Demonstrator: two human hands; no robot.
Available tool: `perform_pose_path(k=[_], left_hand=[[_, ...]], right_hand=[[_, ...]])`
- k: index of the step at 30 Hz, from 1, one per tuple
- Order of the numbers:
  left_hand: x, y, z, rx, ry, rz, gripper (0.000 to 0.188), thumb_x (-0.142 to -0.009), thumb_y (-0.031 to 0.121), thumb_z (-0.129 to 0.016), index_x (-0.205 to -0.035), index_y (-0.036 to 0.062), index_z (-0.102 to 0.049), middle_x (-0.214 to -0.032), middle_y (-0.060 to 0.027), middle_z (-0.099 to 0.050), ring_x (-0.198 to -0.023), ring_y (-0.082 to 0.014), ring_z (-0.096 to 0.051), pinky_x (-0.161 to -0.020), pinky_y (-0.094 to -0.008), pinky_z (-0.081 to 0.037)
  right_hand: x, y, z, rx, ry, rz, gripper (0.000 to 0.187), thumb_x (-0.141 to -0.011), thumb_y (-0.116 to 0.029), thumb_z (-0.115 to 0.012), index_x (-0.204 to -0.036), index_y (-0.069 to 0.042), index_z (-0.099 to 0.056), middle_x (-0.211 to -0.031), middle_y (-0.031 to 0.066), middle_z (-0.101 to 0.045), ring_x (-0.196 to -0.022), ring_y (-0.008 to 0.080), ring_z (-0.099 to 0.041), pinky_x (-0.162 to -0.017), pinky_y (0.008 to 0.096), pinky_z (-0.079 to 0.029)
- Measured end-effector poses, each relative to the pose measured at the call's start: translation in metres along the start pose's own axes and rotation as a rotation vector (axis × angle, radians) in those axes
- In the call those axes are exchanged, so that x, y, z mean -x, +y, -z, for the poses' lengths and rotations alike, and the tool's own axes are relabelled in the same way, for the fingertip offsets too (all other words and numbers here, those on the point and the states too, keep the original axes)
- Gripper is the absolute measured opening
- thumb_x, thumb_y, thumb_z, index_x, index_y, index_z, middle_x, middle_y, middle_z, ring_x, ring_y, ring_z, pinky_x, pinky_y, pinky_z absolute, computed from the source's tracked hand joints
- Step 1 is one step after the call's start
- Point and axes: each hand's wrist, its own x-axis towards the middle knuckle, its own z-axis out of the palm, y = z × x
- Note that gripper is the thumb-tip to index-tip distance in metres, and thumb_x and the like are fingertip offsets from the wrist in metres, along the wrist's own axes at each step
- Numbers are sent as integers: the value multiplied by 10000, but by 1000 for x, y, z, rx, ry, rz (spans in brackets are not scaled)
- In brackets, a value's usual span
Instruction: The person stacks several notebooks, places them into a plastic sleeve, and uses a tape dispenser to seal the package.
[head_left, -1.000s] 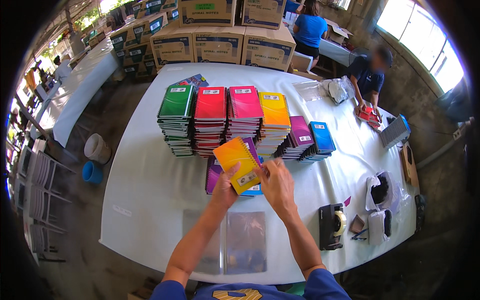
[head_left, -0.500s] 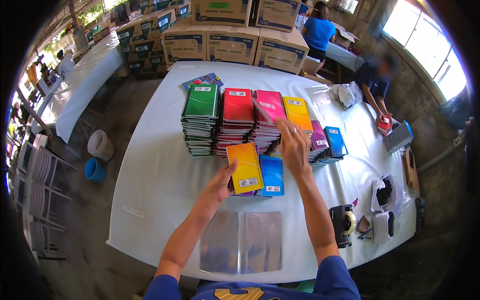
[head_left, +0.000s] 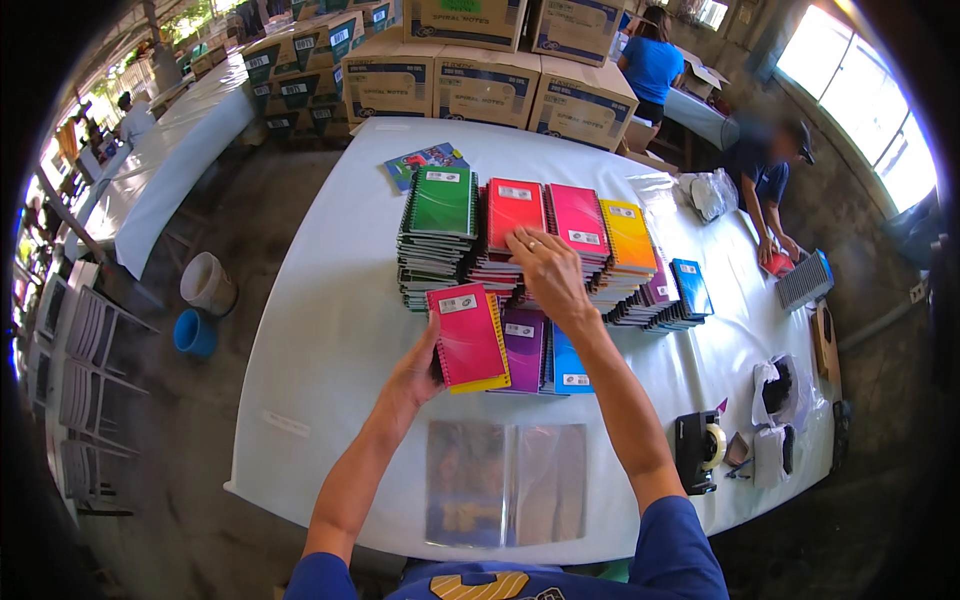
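My left hand (head_left: 418,368) is closed around a pink spiral notebook (head_left: 468,338) lying over a yellow spiral notebook (head_left: 500,318), whose edge shows beneath. My right hand (head_left: 552,272) grips the lower edge of a red spiral notebook (head_left: 514,205) on top of its stack; the thumb is hidden. Stacks of green notebooks (head_left: 444,200), pink notebooks (head_left: 578,215) and yellow notebooks (head_left: 628,235) stand beside it in a row. Closer to me, a purple notebook (head_left: 524,350) and a blue notebook (head_left: 571,365) lie partly behind the held pair.
Clear plastic sleeves (head_left: 507,485) lie near the front edge. At right are a tape dispenser (head_left: 697,452) and plastic-wrapped bundles (head_left: 772,450). More purple notebooks (head_left: 657,280) and blue notebooks (head_left: 692,285) end the row. Cartons (head_left: 485,90) rise behind the table; a co-worker (head_left: 760,180) handles notebooks at the right.
The pink notebook has passed from my right hand onto the yellow one in my left hand. My right hand has moved left to the red stack. The view has shifted slightly.
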Motion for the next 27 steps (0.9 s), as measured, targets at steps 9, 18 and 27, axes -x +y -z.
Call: perform_pose_path(k=[9,18,27], left_hand=[[-1,1,12,58,-99,52,756,-858,585,-596,-1398,88,-410,-1371,-87,-512,-1231,-218,-521,-1016,-412,-458],[8,10,21,-68,-131,91,822,-875,675,-465,-1441,89,-352,-1417,-86,-467,-1256,-204,-496,-1052,-389,-425],[44,28,41,-111,-37,66,719,-862,467,-675,-1390,73,-388,-1317,-127,-543,-1145,-221,-592,-921,-389,-535]], right_hand=[[-16,-10,21,82,80,47,387,-806,-63,-646,-1187,-11,-606,-1200,175,-639,-1181,257,-581,-932,366,-507],[-37,-12,92,-705,-45,52,226,-765,78,-612,-940,-39,-693,-1012,73,-707,-1077,248,-641,-1040,382,-396],[-53,-61,-11,-806,-191,48,276,-745,88,-633,-997,-13,-687,-1171,128,-655,-1152,303,-580,-1023,399,-440]])
